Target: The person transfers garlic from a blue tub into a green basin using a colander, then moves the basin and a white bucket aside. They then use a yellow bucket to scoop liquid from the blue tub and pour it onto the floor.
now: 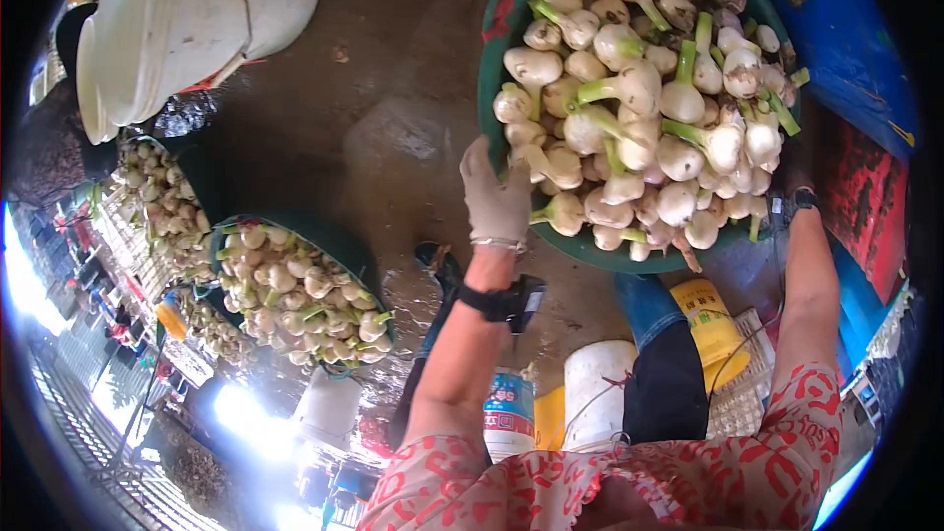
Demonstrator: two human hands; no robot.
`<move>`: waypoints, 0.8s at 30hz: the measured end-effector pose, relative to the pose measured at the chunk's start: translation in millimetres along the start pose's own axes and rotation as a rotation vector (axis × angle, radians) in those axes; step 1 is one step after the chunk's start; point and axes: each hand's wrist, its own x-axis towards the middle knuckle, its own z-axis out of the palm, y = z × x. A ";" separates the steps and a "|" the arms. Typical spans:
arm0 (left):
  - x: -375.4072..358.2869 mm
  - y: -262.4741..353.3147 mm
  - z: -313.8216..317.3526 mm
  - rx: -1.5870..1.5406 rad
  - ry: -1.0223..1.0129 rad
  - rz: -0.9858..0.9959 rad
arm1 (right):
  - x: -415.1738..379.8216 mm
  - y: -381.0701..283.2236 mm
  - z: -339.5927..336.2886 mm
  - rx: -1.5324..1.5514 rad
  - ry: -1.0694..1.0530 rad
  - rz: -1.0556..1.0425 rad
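Observation:
A large green tub (489, 59) full of garlic bulbs (678, 157) with short cut green stems fills the upper right of the head view. My left hand (495, 195), in a pale glove, is closed on the tub's left rim. On the opposite side, my right hand (801, 172) is at the tub's right edge, its fingers mostly lost in shadow behind the rim. Dark bands with small devices are strapped on both wrists. Some bulbs still carry dirt and roots.
Another green tub of garlic (295, 285) stands at the left, with more garlic (162, 192) behind it. White buckets (216, 29) lie at the upper left. A yellow bucket (718, 334) and a white bucket (598, 393) are near my legs. A blue surface (836, 29) borders the right; the floor (393, 138) looks wet.

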 end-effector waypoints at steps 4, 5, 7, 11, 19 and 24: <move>22.2 -3.4 8.4 0.132 0.044 -0.146 | 0.2 -11.6 2.1 -0.071 0.056 0.033; 33.4 0.8 12.2 0.063 0.076 -0.291 | -0.4 -12.5 -0.1 -0.078 0.072 0.046; 44.5 -6.8 17.2 0.074 0.176 -0.260 | -3.6 -17.7 -4.7 -0.088 0.087 0.070; 57.5 -13.7 -0.1 0.194 -0.099 -0.121 | -25.0 -31.5 -13.3 -0.109 0.099 0.122; 104.6 -44.2 -93.7 0.403 -0.316 -0.138 | -71.3 -174.0 -11.3 1.553 0.104 0.633; 140.7 -96.6 -195.8 -0.167 -0.290 -0.388 | -112.9 -318.0 -34.3 1.695 -0.019 1.003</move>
